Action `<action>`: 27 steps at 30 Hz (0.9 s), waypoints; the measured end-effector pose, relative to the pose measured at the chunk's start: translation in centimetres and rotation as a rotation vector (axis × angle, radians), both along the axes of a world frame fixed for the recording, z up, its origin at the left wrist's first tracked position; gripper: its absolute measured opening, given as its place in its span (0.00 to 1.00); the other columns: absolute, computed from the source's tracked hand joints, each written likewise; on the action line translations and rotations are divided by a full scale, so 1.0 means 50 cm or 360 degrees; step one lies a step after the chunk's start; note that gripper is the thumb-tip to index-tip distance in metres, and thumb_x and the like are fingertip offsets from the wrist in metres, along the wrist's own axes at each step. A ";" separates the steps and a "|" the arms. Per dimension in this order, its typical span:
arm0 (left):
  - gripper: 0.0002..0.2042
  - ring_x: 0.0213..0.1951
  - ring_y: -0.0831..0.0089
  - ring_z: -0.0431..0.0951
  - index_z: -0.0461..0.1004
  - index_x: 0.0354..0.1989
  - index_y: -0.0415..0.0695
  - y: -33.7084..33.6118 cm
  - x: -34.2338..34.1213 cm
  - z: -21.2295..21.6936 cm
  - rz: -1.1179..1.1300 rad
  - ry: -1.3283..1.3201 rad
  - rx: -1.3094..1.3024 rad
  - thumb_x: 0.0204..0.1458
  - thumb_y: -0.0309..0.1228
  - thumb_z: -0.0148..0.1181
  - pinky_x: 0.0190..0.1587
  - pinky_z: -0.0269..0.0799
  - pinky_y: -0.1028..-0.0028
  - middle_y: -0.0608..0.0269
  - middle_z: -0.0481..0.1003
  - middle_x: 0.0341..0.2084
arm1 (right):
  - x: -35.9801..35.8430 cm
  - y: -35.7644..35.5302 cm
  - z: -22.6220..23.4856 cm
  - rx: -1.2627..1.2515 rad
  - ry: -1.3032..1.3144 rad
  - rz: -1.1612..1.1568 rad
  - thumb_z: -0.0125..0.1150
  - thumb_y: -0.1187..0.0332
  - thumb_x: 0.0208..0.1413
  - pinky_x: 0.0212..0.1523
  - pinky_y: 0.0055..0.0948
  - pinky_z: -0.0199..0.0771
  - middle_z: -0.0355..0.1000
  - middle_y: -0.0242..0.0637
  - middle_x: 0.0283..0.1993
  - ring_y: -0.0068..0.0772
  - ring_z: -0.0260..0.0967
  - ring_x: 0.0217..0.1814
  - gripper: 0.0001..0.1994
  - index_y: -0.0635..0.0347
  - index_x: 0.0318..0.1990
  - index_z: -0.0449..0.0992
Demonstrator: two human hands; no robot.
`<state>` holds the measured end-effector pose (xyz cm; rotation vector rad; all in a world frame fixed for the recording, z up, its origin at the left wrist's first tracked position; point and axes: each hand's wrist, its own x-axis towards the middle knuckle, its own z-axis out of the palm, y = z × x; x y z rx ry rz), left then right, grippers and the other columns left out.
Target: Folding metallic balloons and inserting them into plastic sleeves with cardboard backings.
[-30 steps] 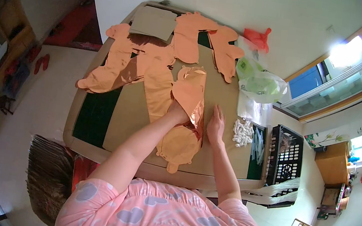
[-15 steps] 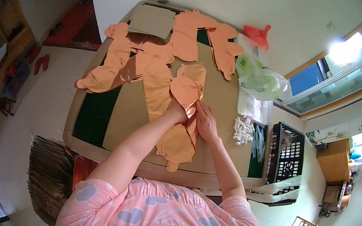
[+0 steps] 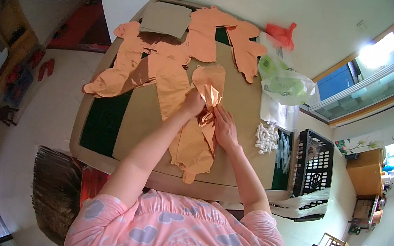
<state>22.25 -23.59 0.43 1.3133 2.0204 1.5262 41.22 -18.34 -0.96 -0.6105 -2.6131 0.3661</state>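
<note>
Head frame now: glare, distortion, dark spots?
Head view: the upper-right window is partly blown out; sharp glints on the crumpled copper foil between left hand and right hand; the table edges bow from fisheye; corners fall to black, and the room's left side is dim.

Bright window (image 3: 386,57) beside pale wall (image 3: 318,14)

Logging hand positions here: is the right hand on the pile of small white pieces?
No: the right hand is at the copper-coloured foil, left of the small white pieces.
</note>
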 end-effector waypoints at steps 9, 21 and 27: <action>0.16 0.50 0.51 0.68 0.71 0.47 0.38 -0.038 0.058 0.034 -0.0199 0.0751 0.0275 0.48 0.25 0.52 0.55 0.62 0.58 0.52 0.73 0.42 | -0.001 0.001 0.003 0.0023 0.0022 0.0032 0.49 0.71 0.60 0.68 0.48 0.55 0.63 0.45 0.65 0.47 0.57 0.69 0.20 0.62 0.60 0.67; 0.23 0.62 0.56 0.61 0.64 0.58 0.36 -0.066 0.094 -0.041 -0.0294 0.1042 -0.0243 0.56 0.36 0.51 0.66 0.50 0.53 0.51 0.66 0.58 | -0.019 0.035 0.006 -0.0036 0.0126 -0.0031 0.53 0.76 0.56 0.61 0.43 0.63 0.68 0.49 0.58 0.53 0.63 0.61 0.18 0.64 0.56 0.71; 0.22 0.62 0.56 0.61 0.65 0.57 0.38 -0.064 0.095 -0.058 -0.0278 0.1093 -0.0256 0.55 0.36 0.51 0.66 0.50 0.52 0.51 0.66 0.58 | -0.048 0.074 0.011 -0.0016 0.0041 -0.0082 0.50 0.75 0.57 0.64 0.45 0.60 0.68 0.45 0.60 0.49 0.64 0.62 0.18 0.61 0.56 0.72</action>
